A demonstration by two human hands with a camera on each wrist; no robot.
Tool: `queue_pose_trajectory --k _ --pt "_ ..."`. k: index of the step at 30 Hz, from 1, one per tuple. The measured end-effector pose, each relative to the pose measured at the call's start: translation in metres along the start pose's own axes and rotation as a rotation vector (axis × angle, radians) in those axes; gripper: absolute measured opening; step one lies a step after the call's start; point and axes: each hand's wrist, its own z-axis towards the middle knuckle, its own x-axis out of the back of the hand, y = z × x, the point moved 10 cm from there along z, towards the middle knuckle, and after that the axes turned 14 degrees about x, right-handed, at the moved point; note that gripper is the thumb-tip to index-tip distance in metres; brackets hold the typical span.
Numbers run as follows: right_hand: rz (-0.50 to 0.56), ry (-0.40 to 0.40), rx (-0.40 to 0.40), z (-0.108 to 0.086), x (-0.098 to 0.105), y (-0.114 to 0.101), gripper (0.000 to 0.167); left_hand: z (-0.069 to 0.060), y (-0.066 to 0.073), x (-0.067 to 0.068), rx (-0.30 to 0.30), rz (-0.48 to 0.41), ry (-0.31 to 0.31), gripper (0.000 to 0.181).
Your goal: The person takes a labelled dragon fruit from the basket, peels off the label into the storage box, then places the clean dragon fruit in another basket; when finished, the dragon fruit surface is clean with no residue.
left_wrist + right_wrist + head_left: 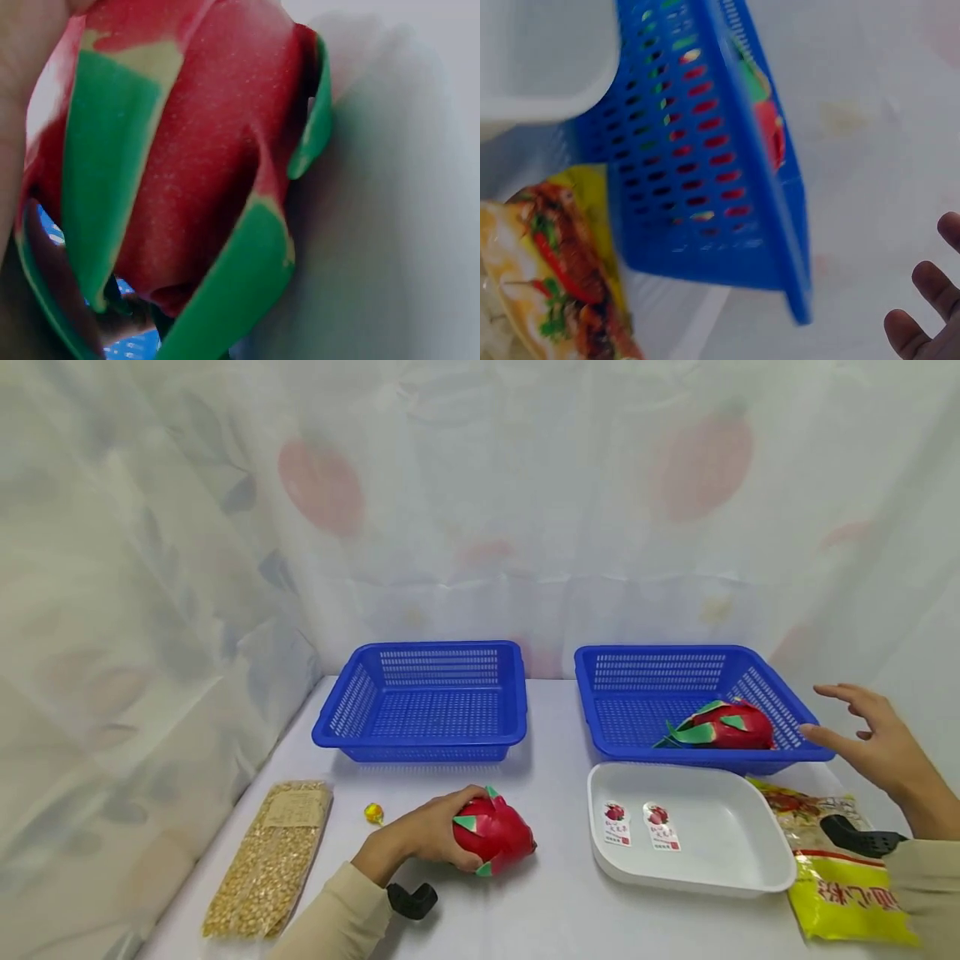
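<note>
My left hand (433, 833) grips a red dragon fruit with green leaf tips (495, 833) from its left side, low over the white table in front of the left basket. Up close in the left wrist view, the same dragon fruit (202, 150) fills most of the picture, and only part of the hand shows. A second dragon fruit (738, 727) lies in the right blue basket (787, 702). Just past that basket's right edge is my right hand (873, 731), fingers spread and holding nothing. The right wrist view shows its fingertips (934, 289) beside the basket's rim.
A blue basket (420, 747) stands at the back left. In front of the right basket sits a white tray (720, 835) with two stickers, partly over a yellow food packet (847, 893). A bag of corn kernels (270, 860) and a small yellow candy (373, 812) lie left.
</note>
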Motion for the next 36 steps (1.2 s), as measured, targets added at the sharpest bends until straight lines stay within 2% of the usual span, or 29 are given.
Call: queue_pose_trajectory --k 7,10,12,15,24,31,36 --pt "0.036 -0.106 -0.088 -0.008 -0.022 0.037 0.079 -0.003 0.005 0.005 -0.06 0.061 0.099 0.076" --pt "0.047 -0.149 -0.102 -0.01 -0.031 0.047 0.079 -0.005 0.01 0.008 -0.078 0.04 0.125 0.078" --pt "0.049 -0.176 -0.1 -0.01 -0.036 0.051 0.078 -0.006 0.019 0.012 -0.099 0.019 0.136 0.079" --pt "0.037 -0.221 -0.097 -0.011 -0.042 0.056 0.079 -0.009 0.038 0.02 -0.13 0.0 0.148 0.08" --pt "0.01 -0.331 -0.116 -0.015 -0.051 0.066 0.087 -0.012 0.109 0.044 -0.248 -0.028 0.166 0.075" --pt "0.005 -0.375 -0.148 -0.018 -0.053 0.075 0.09 0.001 0.154 0.068 -0.282 0.016 0.239 0.074" --pt "-0.006 -0.358 -0.145 -0.019 -0.051 0.077 0.09 0.02 0.18 0.076 -0.274 0.036 0.28 0.077"
